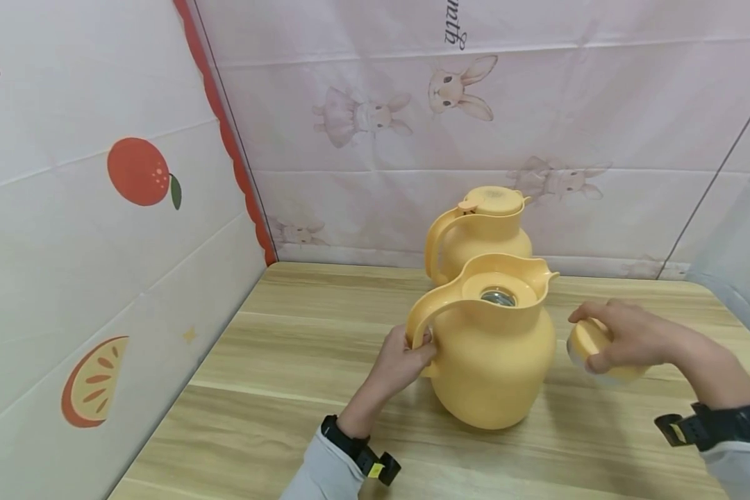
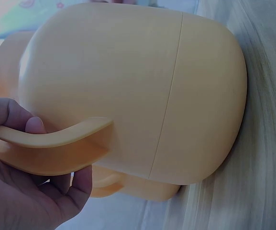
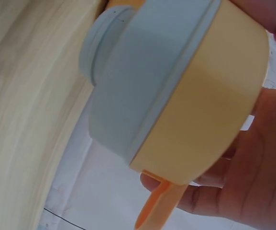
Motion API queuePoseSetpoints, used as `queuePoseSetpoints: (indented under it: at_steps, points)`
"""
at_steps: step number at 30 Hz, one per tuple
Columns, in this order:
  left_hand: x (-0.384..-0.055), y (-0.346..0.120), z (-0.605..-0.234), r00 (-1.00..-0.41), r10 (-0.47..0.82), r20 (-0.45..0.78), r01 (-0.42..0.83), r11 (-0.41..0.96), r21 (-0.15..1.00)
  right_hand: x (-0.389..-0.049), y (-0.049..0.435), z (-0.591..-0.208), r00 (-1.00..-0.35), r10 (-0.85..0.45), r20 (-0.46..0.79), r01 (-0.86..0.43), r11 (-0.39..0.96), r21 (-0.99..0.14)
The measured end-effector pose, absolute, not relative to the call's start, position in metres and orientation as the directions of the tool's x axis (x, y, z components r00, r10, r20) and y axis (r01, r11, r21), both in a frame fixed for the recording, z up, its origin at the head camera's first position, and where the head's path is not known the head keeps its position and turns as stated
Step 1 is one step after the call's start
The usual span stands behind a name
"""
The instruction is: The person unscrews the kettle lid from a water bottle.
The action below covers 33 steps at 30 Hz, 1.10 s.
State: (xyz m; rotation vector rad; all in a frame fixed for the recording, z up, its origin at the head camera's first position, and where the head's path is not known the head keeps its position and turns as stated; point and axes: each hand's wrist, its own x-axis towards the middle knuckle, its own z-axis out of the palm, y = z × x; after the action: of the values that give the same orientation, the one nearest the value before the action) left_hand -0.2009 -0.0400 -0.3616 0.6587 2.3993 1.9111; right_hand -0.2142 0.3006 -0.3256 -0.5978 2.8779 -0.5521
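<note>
A yellow thermos jug stands upright on the wooden table, its top uncovered and the round mouth showing. My left hand grips the lower part of its handle; in the left wrist view, fingers and thumb curl round the handle. To the right of the jug, my right hand holds the jug's lid above the table. The right wrist view shows this lid with a yellow top, a pale grey stopper underneath and an orange-yellow lever tab.
Behind the held jug stands a second yellow jug with its lid on, near the back wall. The wooden tabletop meets a wall sheet with fruit prints on the left and a rabbit-print sheet at the back.
</note>
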Motion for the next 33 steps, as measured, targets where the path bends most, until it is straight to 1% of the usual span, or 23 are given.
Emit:
queuePoseSetpoints:
  at_steps: [5, 10, 13, 19, 23, 26, 30, 33]
  points:
    - [-0.213, -0.039, -0.379, -0.916, 0.31, 0.255, 0.318, 0.175, 0.932, -0.214, 0.302, -0.331, -0.908, -0.412, -0.081, -0.346, 0.844, -0.41]
    - [-0.215, -0.04, -0.384, -0.911, 0.312, 0.27, 0.33, 0.157, 0.931, -0.215, 0.304, -0.333, -0.904, -0.42, -0.077, -0.356, 0.842, -0.406]
    - [-0.215, -0.04, -0.383, -0.909, 0.313, 0.274, 0.333, 0.153, 0.93, -0.214, 0.306, -0.334, -0.893, -0.445, -0.057, -0.387, 0.828, -0.406]
    - [-0.214, -0.04, -0.383, -0.91, 0.31, 0.277, 0.337, 0.163, 0.927, -0.209, 0.311, -0.339, -0.875, -0.483, 0.018, -0.445, 0.791, -0.42]
    - [-0.214, -0.04, -0.383, -0.91, 0.309, 0.276, 0.338, 0.167, 0.926, -0.208, 0.315, -0.345, -0.871, -0.482, 0.097, -0.467, 0.747, -0.473]
    - [-0.215, -0.039, -0.383, -0.912, 0.308, 0.272, 0.333, 0.164, 0.929, -0.206, 0.318, -0.35, -0.876, -0.466, 0.122, -0.457, 0.726, -0.513]
    - [-0.215, -0.039, -0.383, -0.914, 0.308, 0.265, 0.325, 0.164, 0.931, -0.202, 0.322, -0.357, -0.895, -0.422, 0.148, -0.432, 0.733, -0.525]
    - [-0.214, -0.039, -0.382, -0.914, 0.308, 0.263, 0.323, 0.164, 0.932, -0.2, 0.323, -0.365, -0.883, -0.409, 0.232, -0.467, 0.708, -0.529]
